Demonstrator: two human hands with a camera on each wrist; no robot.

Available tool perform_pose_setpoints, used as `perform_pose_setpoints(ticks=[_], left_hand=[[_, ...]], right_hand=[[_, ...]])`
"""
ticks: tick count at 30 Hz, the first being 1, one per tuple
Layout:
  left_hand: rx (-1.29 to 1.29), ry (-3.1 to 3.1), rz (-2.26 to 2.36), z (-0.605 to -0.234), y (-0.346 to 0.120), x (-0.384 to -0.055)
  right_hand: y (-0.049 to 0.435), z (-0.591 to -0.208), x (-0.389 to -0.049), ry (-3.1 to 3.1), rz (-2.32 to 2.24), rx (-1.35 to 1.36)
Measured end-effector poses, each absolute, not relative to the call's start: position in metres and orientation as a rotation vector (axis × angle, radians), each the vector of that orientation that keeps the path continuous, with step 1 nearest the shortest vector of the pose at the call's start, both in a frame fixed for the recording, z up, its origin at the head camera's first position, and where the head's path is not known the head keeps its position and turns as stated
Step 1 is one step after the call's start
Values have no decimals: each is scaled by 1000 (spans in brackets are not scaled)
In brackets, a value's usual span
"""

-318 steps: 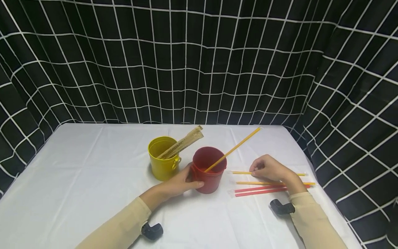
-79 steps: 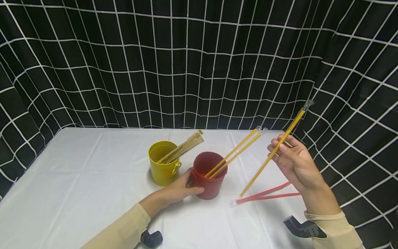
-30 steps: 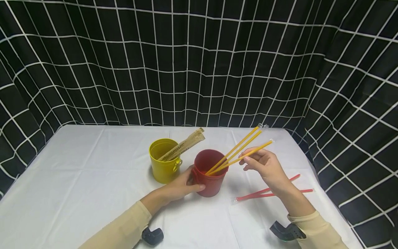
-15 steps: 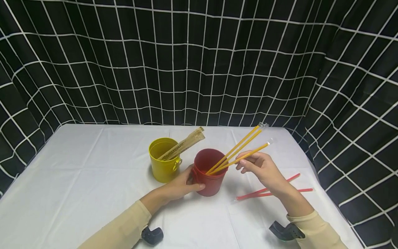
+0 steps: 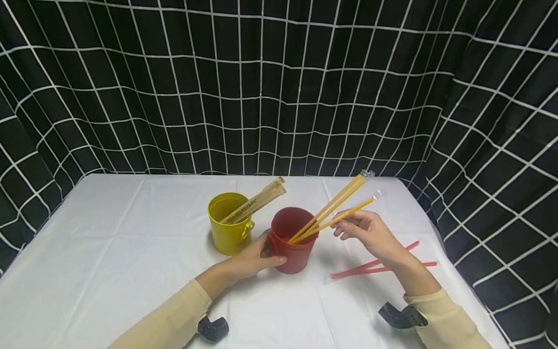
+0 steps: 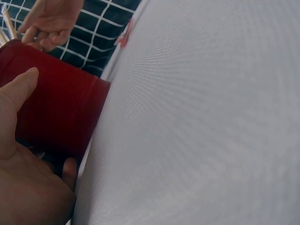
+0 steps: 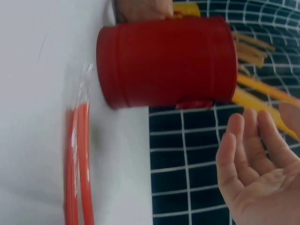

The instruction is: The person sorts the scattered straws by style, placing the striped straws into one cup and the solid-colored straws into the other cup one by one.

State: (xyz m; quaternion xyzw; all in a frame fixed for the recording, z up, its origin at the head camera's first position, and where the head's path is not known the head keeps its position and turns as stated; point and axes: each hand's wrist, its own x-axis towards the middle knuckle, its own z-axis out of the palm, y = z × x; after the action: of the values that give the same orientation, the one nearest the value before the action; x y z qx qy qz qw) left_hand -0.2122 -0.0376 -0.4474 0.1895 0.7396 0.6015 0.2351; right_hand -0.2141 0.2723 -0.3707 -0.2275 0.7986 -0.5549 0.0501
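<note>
My left hand (image 5: pixel 250 259) holds a small red bucket (image 5: pixel 296 257) by its left side, thumb across the front. Two yellow straws (image 5: pixel 346 186) in clear wrappers lean out of it to the right. A third yellow straw (image 5: pixel 364 204) has its lower end inside the bucket and slants lower. Thumb and index finger of my right hand (image 5: pixel 370 235) pinch that straw lightly, just right of the rim; the other fingers are loosely bent in the right wrist view. The bucket's inside bottom is partly hidden.
A yellow bucket (image 5: pixel 226 237) stands left of the red one, with brown paper-wrapped sticks (image 5: pixel 266 195) leaning out. Two wrapped red straws (image 5: pixel 357 268) lie under the right forearm on the white tablecloth (image 5: pixel 131 252). A black gridded curtain (image 5: pixel 279 116) surrounds the table.
Earlier, yellow straws lay on the table; two now stand in the bucket. The third was raised in the right hand, then lowered into the bucket and shifted slightly left. The left hand stays put.
</note>
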Motion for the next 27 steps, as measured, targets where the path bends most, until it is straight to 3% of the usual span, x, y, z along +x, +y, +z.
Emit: perform_pose_setpoints(ticks=[7, 27], left_hand=[[534, 2029, 1651, -447, -38, -212], [466, 2050, 1614, -448, -39, -213]], right_hand=[[289, -375, -225, 2450, -1523, -647], [335, -393, -240, 2368, -918, -846]])
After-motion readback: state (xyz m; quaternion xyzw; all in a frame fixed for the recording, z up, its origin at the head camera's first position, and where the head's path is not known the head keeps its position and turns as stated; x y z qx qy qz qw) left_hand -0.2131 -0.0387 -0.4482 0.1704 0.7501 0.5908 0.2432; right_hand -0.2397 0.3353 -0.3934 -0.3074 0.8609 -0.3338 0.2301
